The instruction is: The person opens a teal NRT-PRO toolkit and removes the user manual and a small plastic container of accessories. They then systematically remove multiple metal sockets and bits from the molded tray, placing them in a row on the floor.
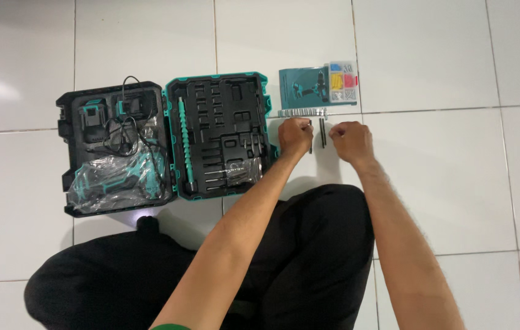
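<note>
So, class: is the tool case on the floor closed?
No, the case lies open flat on the floor, both halves showing, with a wrapped drill in its left half.

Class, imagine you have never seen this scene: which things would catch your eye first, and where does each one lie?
The open black and teal tool case lies on the white tiled floor at the left, with a plastic-wrapped drill in its left half. Right of it, the left hand and right hand are set at dark drill bits laid side by side on the tiles. Just beyond them lie a row of silver sockets and a teal booklet.
</note>
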